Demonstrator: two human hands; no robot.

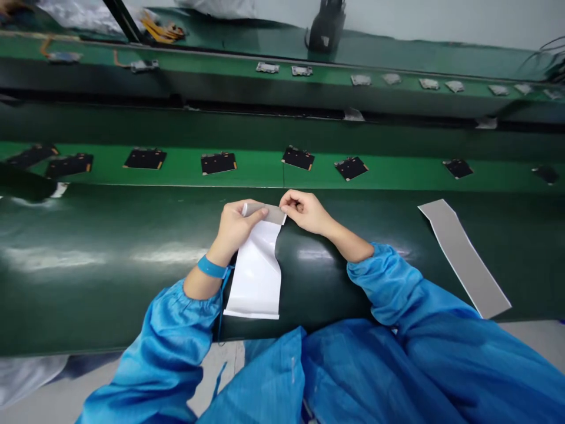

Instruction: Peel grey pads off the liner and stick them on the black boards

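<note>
My left hand (237,227) grips a white sheet (257,268) near its far end, the thumb pressing on a grey strip that is folded or rolled over there. The rest of the sheet hangs toward me, slightly curled, down to the bench's near edge. At the right corner of the grey part, my right hand (308,212) pinches with thumb and forefinger. Whether those fingertips hold the corner or a thin piece on it is too small to tell. A blue wrist strap (212,267) with a cord circles my left wrist.
A long grey strip with white edges (468,259) lies on the dark green bench (145,247) at right. Several black circuit boards (298,158) sit along the bright green belt (251,168) beyond. Small silvery parts (302,71) line the raised shelf, near a black device (327,28).
</note>
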